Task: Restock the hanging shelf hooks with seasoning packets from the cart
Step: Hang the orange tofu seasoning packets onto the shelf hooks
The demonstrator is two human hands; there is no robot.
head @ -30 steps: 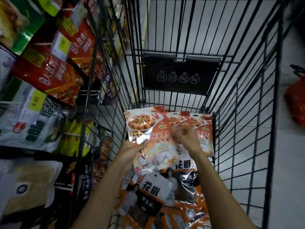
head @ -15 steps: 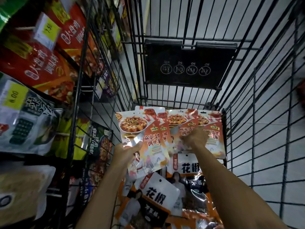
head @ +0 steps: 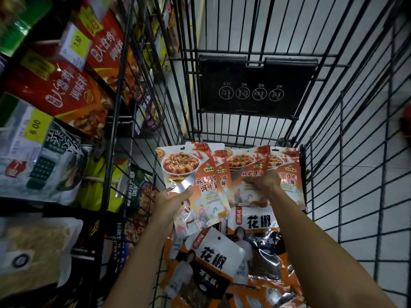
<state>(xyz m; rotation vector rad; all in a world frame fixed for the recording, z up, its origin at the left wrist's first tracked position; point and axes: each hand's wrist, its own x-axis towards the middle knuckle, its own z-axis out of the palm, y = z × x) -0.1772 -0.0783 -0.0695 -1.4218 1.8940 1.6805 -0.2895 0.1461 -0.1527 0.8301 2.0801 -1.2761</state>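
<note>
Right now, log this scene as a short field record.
Left hand: holds the front mapo tofu sauce packet near its lower edge
Right hand: grips a fan of matching sauce packets
Cart: wire, Sichuan pepper packets lying below the hands
Shelf: hung packets at left, price tags 7.50 and 6.00

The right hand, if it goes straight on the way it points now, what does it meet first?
Probably the cart's far wire wall, below the black flap. The right hand grips red sauce packets and points toward it; depth is unclear.
</note>
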